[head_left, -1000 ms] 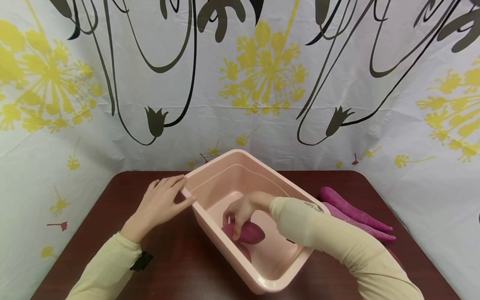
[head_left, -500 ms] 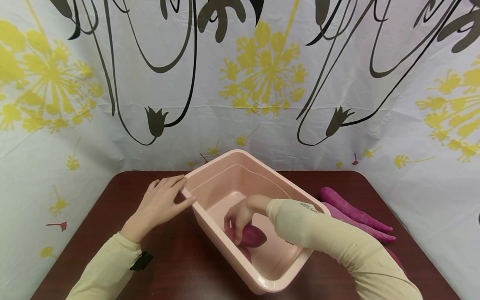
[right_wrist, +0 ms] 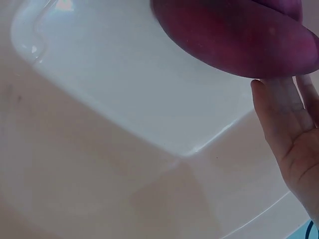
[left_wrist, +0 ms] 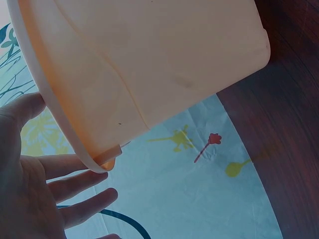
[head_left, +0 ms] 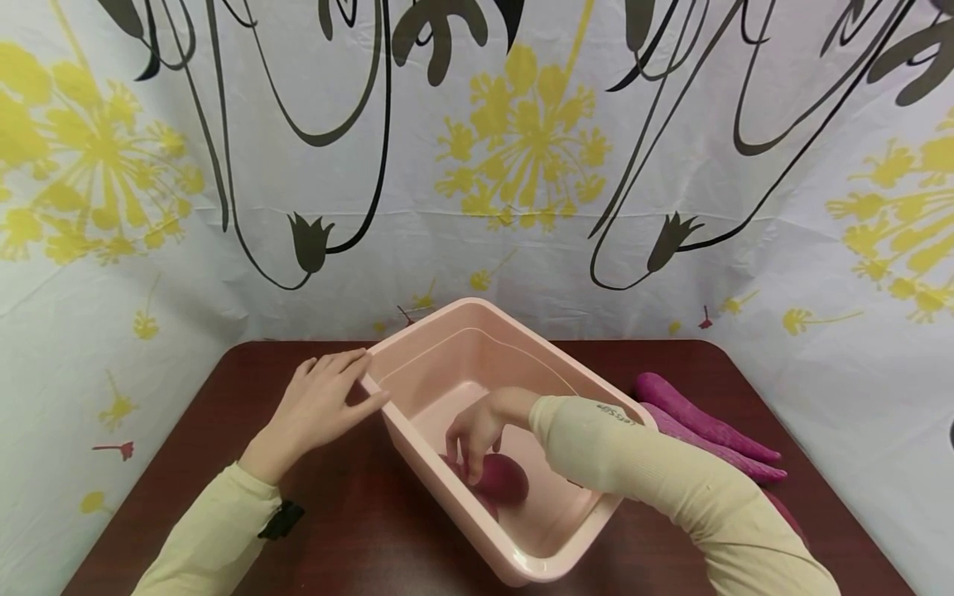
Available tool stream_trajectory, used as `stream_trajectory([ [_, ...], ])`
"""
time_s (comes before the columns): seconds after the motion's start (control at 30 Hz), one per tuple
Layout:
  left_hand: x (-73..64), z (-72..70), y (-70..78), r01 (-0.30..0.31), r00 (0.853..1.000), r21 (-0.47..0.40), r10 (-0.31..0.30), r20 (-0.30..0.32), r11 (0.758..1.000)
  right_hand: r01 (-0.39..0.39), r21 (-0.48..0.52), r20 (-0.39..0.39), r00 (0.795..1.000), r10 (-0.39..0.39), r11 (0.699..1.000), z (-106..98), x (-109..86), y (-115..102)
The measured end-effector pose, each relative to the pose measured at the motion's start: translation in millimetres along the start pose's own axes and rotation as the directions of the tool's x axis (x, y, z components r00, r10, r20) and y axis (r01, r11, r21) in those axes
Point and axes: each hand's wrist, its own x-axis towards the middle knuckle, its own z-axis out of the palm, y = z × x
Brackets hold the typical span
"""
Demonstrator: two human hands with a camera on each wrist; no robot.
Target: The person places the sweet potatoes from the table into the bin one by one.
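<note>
In the head view, a pale pink plastic tub (head_left: 542, 569) stands at an angle on the table. Inside it, my right hand (head_left: 477, 426) reaches down over a smooth purple sweet potato (head_left: 508, 482), blurred here. Another purple piece (right_wrist: 285, 6) lies partly behind it in the right wrist view. There the right fingers (right_wrist: 285, 107) look fairly straight, at the sweet potato's edge and not wrapped round it. My left hand (head_left: 316, 406) rests at the tub's left corner, fingers spread; the left wrist view has thumb and index finger against the rim (left_wrist: 70, 134).
Long, tapered purple roots (head_left: 704, 422) lie on the dark red-brown table (head_left: 358, 530) right of the tub, partly behind my right sleeve (head_left: 648, 463). A patterned white cloth (head_left: 462, 190) hangs close behind the table and at both sides.
The right hand shifted slightly right with the sweet potato, then its fingers loosened. The sweet potato has turned and dropped a little below the fingers. My left hand and the tub stay put.
</note>
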Motion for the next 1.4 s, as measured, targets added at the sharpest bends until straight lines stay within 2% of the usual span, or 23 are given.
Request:
stream_trajectory([
  [0.3, 0.6, -0.8, 0.9, 0.001, 1.000, 0.000, -0.001, -0.001, 1.000, 0.020, -0.025, -0.062, 0.998, -0.022, 0.999, -5.0, -5.8, -1.3],
  [0.67, -0.6, 0.3, -0.1, 0.001, 1.000, -0.003, -0.001, -0.003, 1.000, 0.072, -0.012, -0.087, 0.994, -0.073, 0.997, -26.5, -29.5, 0.0],
  [1.07, -1.0, 0.4, 0.7, 0.004, 1.000, -0.006, -0.004, 0.002, 1.000, 0.167, -0.083, -0.186, 0.966, -0.180, 0.982, -46.5, -53.7, 2.0],
  [1.4, -0.2, 0.4, 2.3, 0.011, 1.000, -0.006, -0.011, 0.001, 1.000, 0.144, -0.095, -0.267, 0.949, -0.165, 0.985, -61.8, -88.0, 3.6],
])
